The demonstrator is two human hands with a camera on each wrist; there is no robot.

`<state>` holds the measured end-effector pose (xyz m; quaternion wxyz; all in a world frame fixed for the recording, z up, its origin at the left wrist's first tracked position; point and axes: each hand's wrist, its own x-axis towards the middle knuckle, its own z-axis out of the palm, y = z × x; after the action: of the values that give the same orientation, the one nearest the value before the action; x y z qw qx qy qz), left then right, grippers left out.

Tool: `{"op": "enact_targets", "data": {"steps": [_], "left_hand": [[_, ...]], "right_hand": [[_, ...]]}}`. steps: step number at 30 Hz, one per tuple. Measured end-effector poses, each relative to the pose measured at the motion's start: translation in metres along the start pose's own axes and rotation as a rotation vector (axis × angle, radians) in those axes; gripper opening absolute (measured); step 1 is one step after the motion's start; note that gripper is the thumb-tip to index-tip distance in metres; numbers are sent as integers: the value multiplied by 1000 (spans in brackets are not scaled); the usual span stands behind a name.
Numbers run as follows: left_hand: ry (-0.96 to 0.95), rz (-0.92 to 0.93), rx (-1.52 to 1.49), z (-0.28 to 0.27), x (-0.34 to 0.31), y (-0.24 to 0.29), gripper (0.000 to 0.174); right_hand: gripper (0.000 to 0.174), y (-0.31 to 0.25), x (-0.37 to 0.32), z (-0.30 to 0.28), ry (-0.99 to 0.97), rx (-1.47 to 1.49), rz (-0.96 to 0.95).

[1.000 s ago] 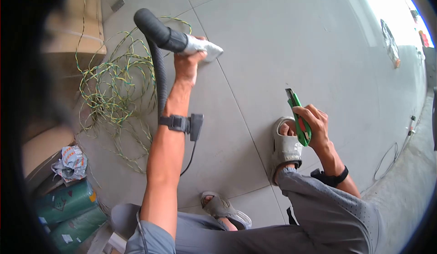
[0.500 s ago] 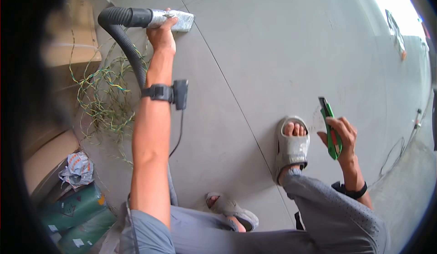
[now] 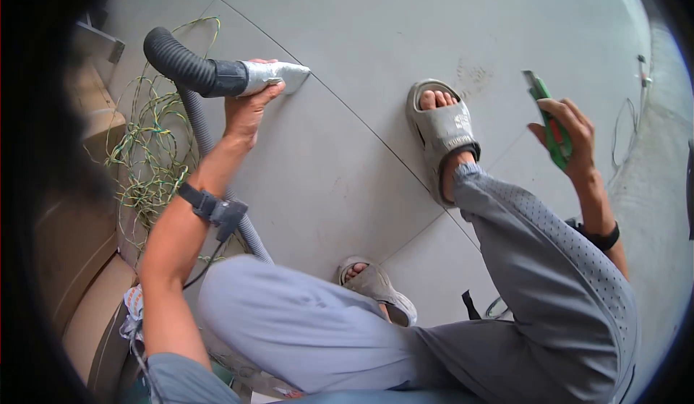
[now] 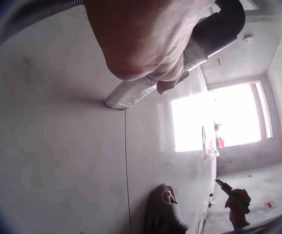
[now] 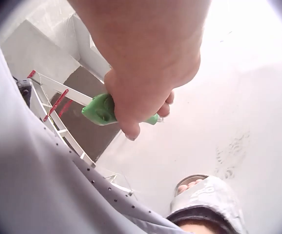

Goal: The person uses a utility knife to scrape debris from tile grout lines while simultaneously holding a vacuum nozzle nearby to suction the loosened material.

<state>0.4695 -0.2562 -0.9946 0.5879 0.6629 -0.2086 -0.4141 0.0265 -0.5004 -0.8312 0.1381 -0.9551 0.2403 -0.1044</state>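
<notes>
My left hand [image 3: 249, 111] grips a vacuum nozzle [image 3: 293, 76] wrapped in silver tape, joined to a black ribbed hose [image 3: 177, 60]. In the left wrist view the flat mouth of the nozzle [image 4: 119, 101] is right at the floor, by the dark seam between tiles. My right hand [image 3: 577, 140] holds a green box cutter [image 3: 553, 125], raised to the right of my foot, its tip pointing forward. The right wrist view shows the green handle of the cutter [image 5: 100, 110] across the palm, partly hidden by the fingers.
A tangle of yellow-green wire [image 3: 155, 158] lies on the floor at the left, near cardboard boxes [image 3: 101, 125]. My sandaled foot [image 3: 444, 125] stands between the hands, with a dusty footprint [image 3: 473, 78] ahead of it. A white ladder [image 5: 62, 122] shows in the right wrist view.
The nozzle first swung left and turned, and has since come down a little nearer my body. My right hand has moved to the right with the box cutter. The head view has shifted.
</notes>
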Motion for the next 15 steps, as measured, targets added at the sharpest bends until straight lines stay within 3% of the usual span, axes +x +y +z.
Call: {"op": "enact_targets", "data": {"steps": [3, 7, 8, 11, 15], "left_hand": [[-5, 67, -52, 17, -24, -30, 49], [-19, 18, -72, 28, -53, -60, 51], [-28, 33, -65, 34, -62, -64, 51], [-100, 55, -35, 45, -84, -70, 51], [-49, 49, -82, 53, -96, -69, 51]], "right_hand": [[46, -3, -38, -42, 54, -57, 48], [48, -25, -24, -63, 14, -71, 106], [48, -31, -14, -61, -29, -36, 24], [49, -50, 26, -44, -200, 47, -142], [41, -81, 65, 36, -263, 118, -242]]}}
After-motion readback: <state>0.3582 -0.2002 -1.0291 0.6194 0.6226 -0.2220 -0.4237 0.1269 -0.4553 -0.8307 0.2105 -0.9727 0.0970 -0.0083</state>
